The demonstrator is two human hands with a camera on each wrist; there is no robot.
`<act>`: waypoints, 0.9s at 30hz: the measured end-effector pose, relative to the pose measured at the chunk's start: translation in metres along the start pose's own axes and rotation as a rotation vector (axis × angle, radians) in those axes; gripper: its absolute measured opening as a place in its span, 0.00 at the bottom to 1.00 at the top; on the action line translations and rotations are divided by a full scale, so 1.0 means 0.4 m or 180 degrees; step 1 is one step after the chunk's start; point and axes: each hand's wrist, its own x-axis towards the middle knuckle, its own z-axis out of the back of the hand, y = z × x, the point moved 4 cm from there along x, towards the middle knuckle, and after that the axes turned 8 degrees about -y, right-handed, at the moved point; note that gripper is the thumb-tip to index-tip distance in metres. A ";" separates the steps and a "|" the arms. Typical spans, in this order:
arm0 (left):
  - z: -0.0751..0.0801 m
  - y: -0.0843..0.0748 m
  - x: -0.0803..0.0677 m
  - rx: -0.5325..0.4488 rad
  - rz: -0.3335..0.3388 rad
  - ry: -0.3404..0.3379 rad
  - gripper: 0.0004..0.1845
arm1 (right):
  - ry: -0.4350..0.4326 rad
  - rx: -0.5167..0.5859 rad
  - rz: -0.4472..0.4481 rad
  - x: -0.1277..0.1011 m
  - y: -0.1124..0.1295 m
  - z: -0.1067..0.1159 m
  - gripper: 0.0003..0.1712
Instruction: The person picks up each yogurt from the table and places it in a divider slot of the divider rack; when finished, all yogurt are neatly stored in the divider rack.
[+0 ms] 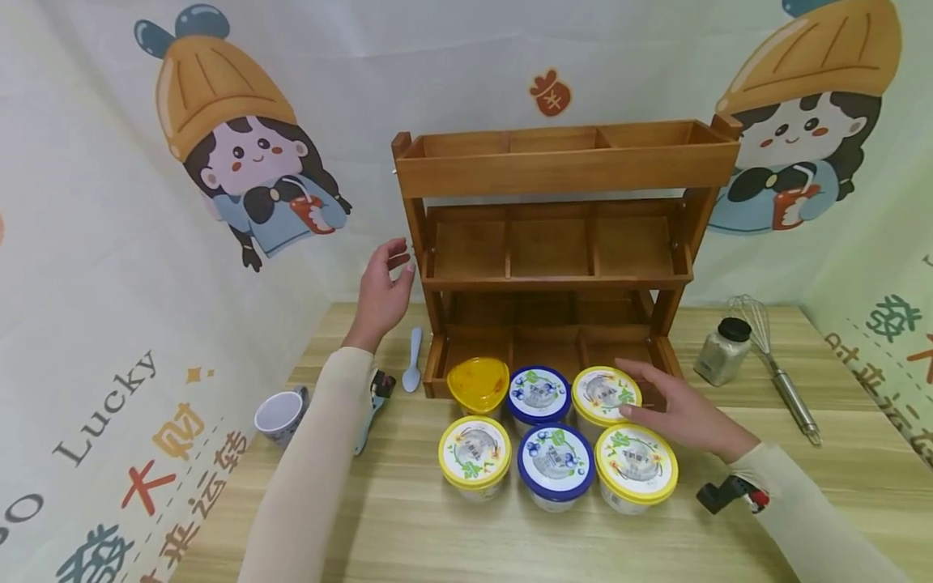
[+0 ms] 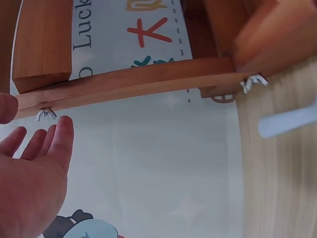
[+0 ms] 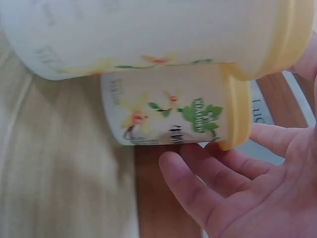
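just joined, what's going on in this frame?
A person stands at a table with six lidded tubs grouped before an empty three-tier wooden rack. The right hand reaches to the rear yellow-lidded tub, fingers touching its lid rim, not gripping. The left hand hovers open beside the rack's left post, holding nothing.

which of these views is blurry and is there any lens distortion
Head view: sharp, evenly lit, but wide-angle bending of the wooden rack and table edges. Right wrist view: the yellow-lidded cups are soft and smeared, too close to the right hand. Left wrist view: the left hand slightly soft, the rack curved.
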 end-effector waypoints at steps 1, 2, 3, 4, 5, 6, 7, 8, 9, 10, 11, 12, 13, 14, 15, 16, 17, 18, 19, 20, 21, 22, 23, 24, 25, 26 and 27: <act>-0.002 0.000 0.007 -0.0046 0.0017 -0.0019 0.25 | 0.0022 0.0056 -0.0012 -0.002 -0.004 -0.003 0.42; -0.004 0.000 0.012 -0.0085 0.0034 -0.0035 0.24 | 0.0050 0.0113 -0.0018 -0.004 -0.008 -0.005 0.42; -0.007 0.001 0.017 -0.0112 0.0051 -0.0048 0.24 | 0.0070 0.0173 -0.0023 -0.007 -0.013 -0.007 0.41; -0.010 0.001 0.022 -0.0127 0.0052 -0.0058 0.23 | 0.0078 0.0210 -0.0020 -0.009 -0.020 -0.009 0.41; -0.012 0.000 0.026 -0.0141 0.0055 -0.0073 0.23 | 0.0082 0.0257 -0.0021 -0.012 -0.025 -0.010 0.40; -0.015 -0.001 0.030 -0.0142 0.0055 -0.0086 0.22 | 0.0083 0.0309 -0.0010 -0.014 -0.031 -0.011 0.39; -0.017 -0.003 0.033 -0.0152 0.0048 -0.0109 0.22 | 0.0088 0.0375 -0.0003 -0.016 -0.036 -0.011 0.38; -0.019 -0.005 0.036 -0.0161 0.0040 -0.0128 0.21 | 0.0087 0.0427 0.0009 -0.016 -0.040 -0.011 0.37; -0.020 -0.007 0.038 -0.0163 0.0035 -0.0149 0.21 | 0.0080 0.0476 0.0013 -0.016 -0.043 -0.011 0.37; -0.021 -0.010 0.040 -0.0164 0.0031 -0.0176 0.21 | 0.0078 0.0519 0.0023 -0.015 -0.045 -0.011 0.37; -0.021 -0.012 0.042 -0.0177 0.0032 -0.0205 0.20 | 0.0084 0.0561 0.0047 -0.014 -0.045 -0.010 0.37; -0.022 -0.014 0.043 -0.0193 0.0037 -0.0229 0.20 | 0.0095 0.0590 0.0083 -0.012 -0.045 -0.010 0.37; -0.022 -0.015 0.045 -0.0212 0.0044 -0.0249 0.20 | 0.0110 0.0624 0.0110 -0.009 -0.045 -0.010 0.38; -0.023 -0.015 0.046 -0.0230 0.0057 -0.0258 0.20 | 0.0120 0.0656 0.0144 -0.007 -0.045 -0.010 0.38; -0.024 -0.015 0.048 -0.0249 0.0071 -0.0270 0.20 | 0.0140 0.0700 0.0169 -0.004 -0.045 -0.010 0.39; -0.024 -0.014 0.050 -0.0273 0.0082 -0.0282 0.20 | 0.0169 0.0764 0.0194 -0.001 -0.048 -0.011 0.39; -0.025 -0.012 0.052 -0.0295 0.0092 -0.0289 0.20 | 0.0207 0.0848 0.0225 0.002 -0.051 -0.012 0.40; -0.026 -0.010 0.054 -0.0312 0.0103 -0.0296 0.20 | 0.0252 0.0946 0.0244 0.005 -0.055 -0.013 0.40; -0.026 -0.010 0.055 -0.0327 0.0108 -0.0302 0.20 | 0.0303 0.1047 0.0262 0.008 -0.061 -0.014 0.41; -0.026 -0.009 0.056 -0.0331 0.0112 -0.0310 0.19 | 0.0353 0.1129 0.0279 0.011 -0.066 -0.015 0.42; -0.026 -0.009 0.057 -0.0332 0.0109 -0.0318 0.19 | 0.0405 0.1183 0.0285 0.013 -0.072 -0.016 0.43; -0.025 -0.009 0.057 -0.0332 0.0109 -0.0323 0.19 | 0.0457 0.1233 0.0293 0.015 -0.077 -0.017 0.45; -0.025 -0.009 0.058 -0.0322 0.0116 -0.0322 0.19 | 0.0508 0.1275 0.0299 0.017 -0.082 -0.018 0.46; -0.025 -0.010 0.058 -0.0318 0.0124 -0.0321 0.19 | 0.0544 0.1271 0.0290 0.018 -0.086 -0.020 0.47; -0.025 -0.011 0.058 -0.0312 0.0138 -0.0319 0.19 | 0.0564 0.1238 0.0270 0.019 -0.091 -0.022 0.48; -0.025 -0.010 0.058 -0.0306 0.0151 -0.0317 0.19 | 0.0565 0.1167 0.0248 0.020 -0.094 -0.024 0.49; -0.026 -0.009 0.059 -0.0297 0.0167 -0.0316 0.19 | 0.0558 0.1080 0.0223 0.021 -0.097 -0.026 0.50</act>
